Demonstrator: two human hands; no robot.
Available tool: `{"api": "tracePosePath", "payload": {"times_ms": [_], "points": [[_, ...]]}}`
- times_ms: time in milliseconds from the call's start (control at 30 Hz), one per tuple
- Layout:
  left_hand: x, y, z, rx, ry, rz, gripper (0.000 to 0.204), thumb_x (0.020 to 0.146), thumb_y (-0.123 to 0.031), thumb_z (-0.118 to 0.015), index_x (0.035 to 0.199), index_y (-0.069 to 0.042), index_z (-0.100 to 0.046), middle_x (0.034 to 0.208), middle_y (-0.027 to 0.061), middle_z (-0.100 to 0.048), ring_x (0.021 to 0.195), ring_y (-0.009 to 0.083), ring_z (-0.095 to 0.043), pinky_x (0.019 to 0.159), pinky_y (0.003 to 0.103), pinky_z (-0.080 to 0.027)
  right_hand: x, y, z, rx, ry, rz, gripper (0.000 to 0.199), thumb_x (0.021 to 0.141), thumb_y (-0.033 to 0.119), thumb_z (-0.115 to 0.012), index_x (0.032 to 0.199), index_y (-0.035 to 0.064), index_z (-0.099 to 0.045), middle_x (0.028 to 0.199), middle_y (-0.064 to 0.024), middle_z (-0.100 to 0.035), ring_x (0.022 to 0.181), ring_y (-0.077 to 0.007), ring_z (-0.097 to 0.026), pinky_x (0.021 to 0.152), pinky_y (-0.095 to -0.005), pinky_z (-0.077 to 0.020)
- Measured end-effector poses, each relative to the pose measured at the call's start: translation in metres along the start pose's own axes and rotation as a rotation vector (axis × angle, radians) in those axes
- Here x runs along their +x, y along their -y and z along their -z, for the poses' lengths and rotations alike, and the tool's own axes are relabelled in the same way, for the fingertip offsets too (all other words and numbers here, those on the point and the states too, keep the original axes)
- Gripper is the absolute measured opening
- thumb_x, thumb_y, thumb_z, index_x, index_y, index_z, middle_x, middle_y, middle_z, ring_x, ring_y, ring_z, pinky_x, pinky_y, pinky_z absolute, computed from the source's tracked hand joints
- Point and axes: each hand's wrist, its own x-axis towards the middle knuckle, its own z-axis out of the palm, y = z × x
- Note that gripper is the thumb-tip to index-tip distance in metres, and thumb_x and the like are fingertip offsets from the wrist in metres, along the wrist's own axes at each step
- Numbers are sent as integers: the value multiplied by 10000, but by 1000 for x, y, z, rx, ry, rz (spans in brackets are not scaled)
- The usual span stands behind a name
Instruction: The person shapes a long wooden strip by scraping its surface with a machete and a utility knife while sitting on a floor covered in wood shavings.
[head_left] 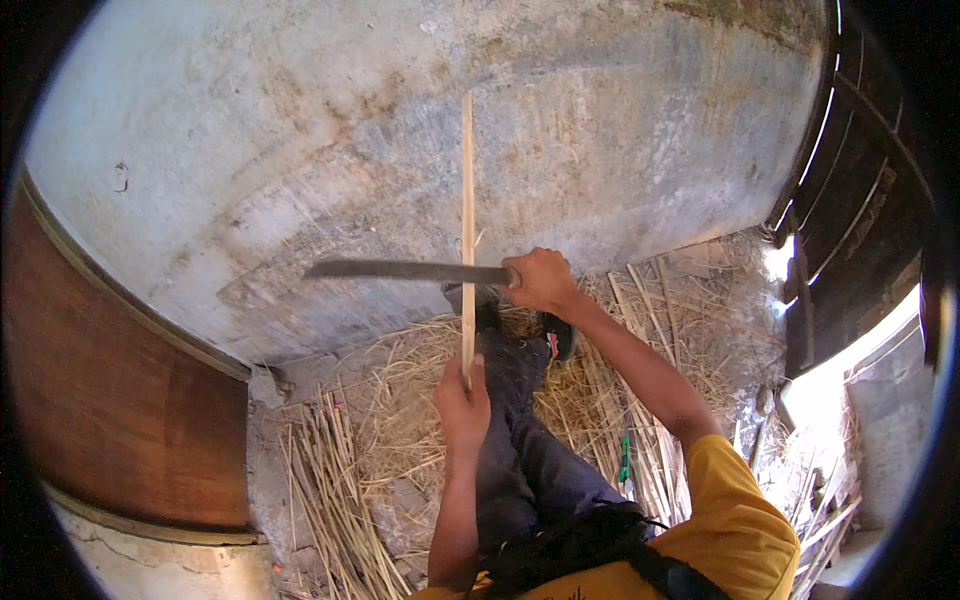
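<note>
One pale wood strip is pointing up & away from us, its far end showing against a stained wall; can't tell if they're touching. We're grasping its near end in our L hand, thumb lying along it, forearm rising nr vertical from the lower edge. We're clenching a long dark knife by the handle in our R hand, that forearm slanting in from lower R, yellow sleeve covering the upper arm. Blade's pointing L & crossing the strip, nearer our L hand than the far end; can't tell if its edge is touching wood.

Below, our dark-trousered legs are hiding part of the floor, w/ a black shoe showing just beside. Straw-like shavings are lying around them. Loose strips are lying to L, more thin strips to R, w/ a small green item among those, too small to ID. Further out, a brown panel is standing far L, dark planks far R, bright light coming thru below.
</note>
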Motion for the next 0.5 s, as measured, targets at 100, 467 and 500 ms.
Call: {"api": "tracePosePath", "payload": {"times_ms": [100, 467, 500], "points": [[-2, 0, -4, -49, -2, 9, 279, 1040, -255, -590, 977, 14, -631, 604, 145, -531, 500, 266, -527, 518, 415, -398, 0, -1, 0, -52, -42, 119, 265, 758, 381, -720, 877, 145, -744, 746, -165, -701, 758, -393, -710, 709, -521, -572], [6, 6, 13, 99, 40, 60, 260, 1033, -232, -581, 1023, 24, -623, 624, 176, -542, 523, 312, -543, 524, 449, -387, 20, 9, 5, -38, -25, 90, 164, 766, 299, -722, 772, 136, -707, 712, -146, -684, 729, -400, -690, 684, -515, -548], [5, 7, 14, 92, 40, 76, 263, 1029, -233, -587, 1030, 27, -622, 626, 182, -542, 523, 323, -539, 524, 454, -384, 21, 13, 8, -35, -24, 93, 164, 766, 299, -722, 772, 136, -707, 712, -146, -684, 729, -400, -690, 684, -515, -548]]}}
